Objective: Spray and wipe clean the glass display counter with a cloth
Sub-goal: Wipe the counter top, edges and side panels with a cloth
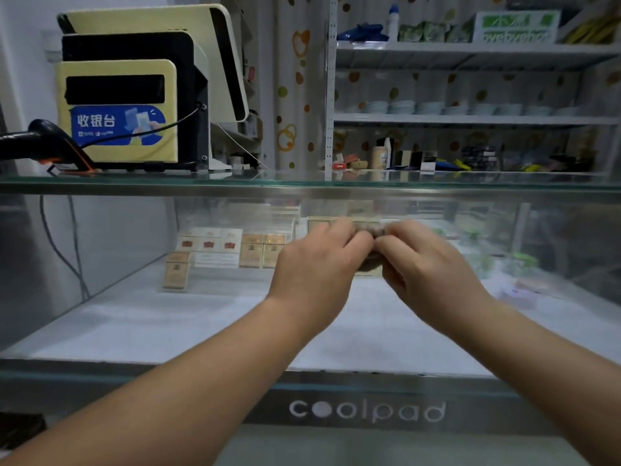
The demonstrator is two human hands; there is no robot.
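The glass display counter point(134, 314) fills the lower view, with a top glass edge point(302, 183) and a "coolpad" strip along its base. In front of its glass front, my left hand point(316, 264) and my right hand point(426, 264) meet at the centre. Both pinch a small bunched grey-brown cloth point(374, 255) between their fingertips. Most of the cloth is hidden by the fingers. No spray bottle shows near my hands.
A cash register point(134, 95) and a black barcode scanner point(43, 142) stand on the counter top at left. Cigarette packs point(228, 247) sit inside the case. Shelves point(470, 119) with bowls and goods stand behind.
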